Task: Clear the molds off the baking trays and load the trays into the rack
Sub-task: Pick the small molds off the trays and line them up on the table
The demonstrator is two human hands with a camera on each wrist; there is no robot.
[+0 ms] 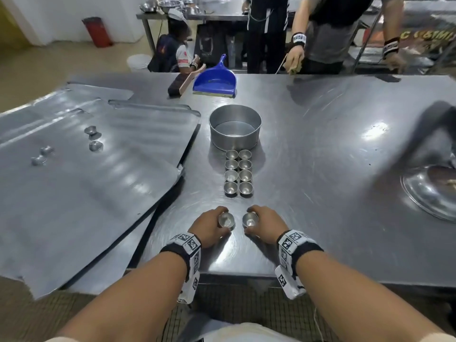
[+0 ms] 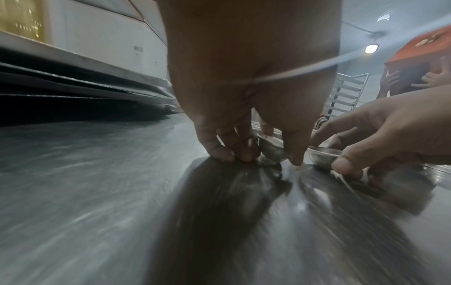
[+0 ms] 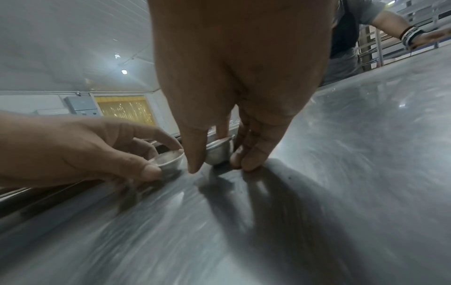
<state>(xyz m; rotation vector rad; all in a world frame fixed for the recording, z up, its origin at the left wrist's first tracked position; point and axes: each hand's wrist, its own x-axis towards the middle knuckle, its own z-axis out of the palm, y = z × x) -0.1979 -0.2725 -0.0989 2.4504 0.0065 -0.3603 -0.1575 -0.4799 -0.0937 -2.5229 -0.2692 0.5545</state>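
My left hand grips a small steel cup mold upright on the steel table, thumb and fingers curled round it. Beside it my right hand grips a second cup mold the same way. In the left wrist view the left mold sits between my fingers; in the right wrist view the right mold does. Ahead, two rows of several molds stand below a round cake tin. Flat baking trays overlap at the left, with several molds lying on them.
A blue dustpan and a brush lie at the table's far edge. Two people stand beyond it, one hand over the edge. A round steel lid lies at the right. A rack stands in the background.
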